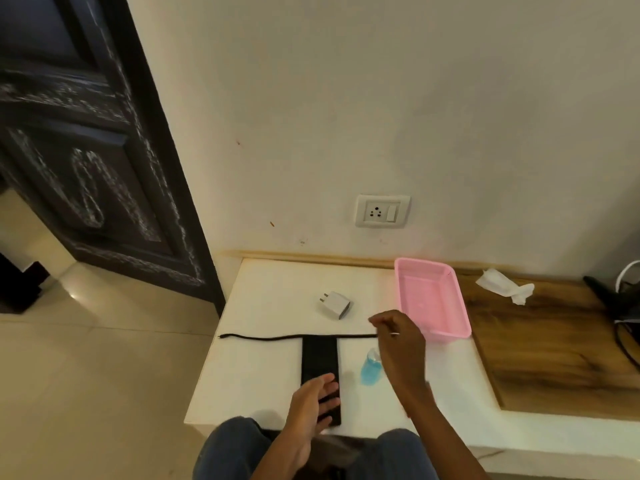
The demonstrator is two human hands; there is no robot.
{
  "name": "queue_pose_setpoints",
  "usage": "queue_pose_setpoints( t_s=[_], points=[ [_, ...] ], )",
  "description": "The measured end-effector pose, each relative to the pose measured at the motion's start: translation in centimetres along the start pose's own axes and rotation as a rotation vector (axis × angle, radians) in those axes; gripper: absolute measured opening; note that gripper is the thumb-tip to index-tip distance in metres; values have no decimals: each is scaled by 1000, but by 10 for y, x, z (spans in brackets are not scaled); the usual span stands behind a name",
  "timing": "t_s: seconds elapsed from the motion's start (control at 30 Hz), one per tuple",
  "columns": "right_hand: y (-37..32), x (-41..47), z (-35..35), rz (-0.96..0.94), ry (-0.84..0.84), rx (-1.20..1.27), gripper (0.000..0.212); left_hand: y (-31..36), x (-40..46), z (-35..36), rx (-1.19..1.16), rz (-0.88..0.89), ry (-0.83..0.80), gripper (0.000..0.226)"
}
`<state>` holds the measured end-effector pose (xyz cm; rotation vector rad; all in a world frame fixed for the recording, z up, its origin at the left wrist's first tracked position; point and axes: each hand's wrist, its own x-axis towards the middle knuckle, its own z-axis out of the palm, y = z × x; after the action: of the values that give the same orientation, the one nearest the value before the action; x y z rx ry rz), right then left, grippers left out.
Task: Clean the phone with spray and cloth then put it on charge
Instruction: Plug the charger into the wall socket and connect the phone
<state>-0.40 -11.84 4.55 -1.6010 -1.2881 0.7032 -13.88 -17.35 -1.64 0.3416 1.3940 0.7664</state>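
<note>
Right fingers (375, 322) pinch cable (294, 337) end to plug in; left hand (313, 398) lies open, steadying phone (319, 362) on bench (263, 306).

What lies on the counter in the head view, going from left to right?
Black cable's free end → phone → white charger plug → blue spray bottle → pink tray → crumpled white cloth.

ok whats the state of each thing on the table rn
phone: flat, unplugged, left hand on it
cable: laid straight, right hand pinching one end
charger: unplugged
wall socket: empty
pink tray: empty
spray bottle: upright
tissue: crumpled
</note>
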Motion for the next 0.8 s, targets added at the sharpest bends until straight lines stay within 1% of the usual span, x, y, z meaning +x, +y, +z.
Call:
queue_pose_setpoints(
  t_s=[0.07,0.13,0.2,0.33,0.4,0.47,0.57,0.6,0.7,0.8],
  points=[
    [-9,11,24,-39,-149,-70,24,12,3,-12,-43,12,13,28],
    [-6,25,48,-38,-285,-181,22,21,7,-22,-86,31,15,28],
    [5,43,71,-14,-383,-314,24,28,11,-32,-134,47,-3,27],
    [38,72,101,58,-478,-663,39,34,20,-50,-191,54,-23,25],
    [53,82,108,18,-515,-865,45,32,26,-57,-204,56,-36,27],
    [63,91,115,-26,-537,-995,52,31,29,-63,-207,55,-52,29],
    [72,105,125,6,-548,-984,56,29,37,-70,-214,45,-63,29],
    [75,108,129,14,-543,-972,55,28,39,-72,-209,46,-71,29],
    [79,112,128,-41,-467,-977,48,28,39,-73,-195,59,-82,28],
    [80,109,130,-23,-439,-871,47,26,44,-77,-197,67,-81,28]
  ],
)
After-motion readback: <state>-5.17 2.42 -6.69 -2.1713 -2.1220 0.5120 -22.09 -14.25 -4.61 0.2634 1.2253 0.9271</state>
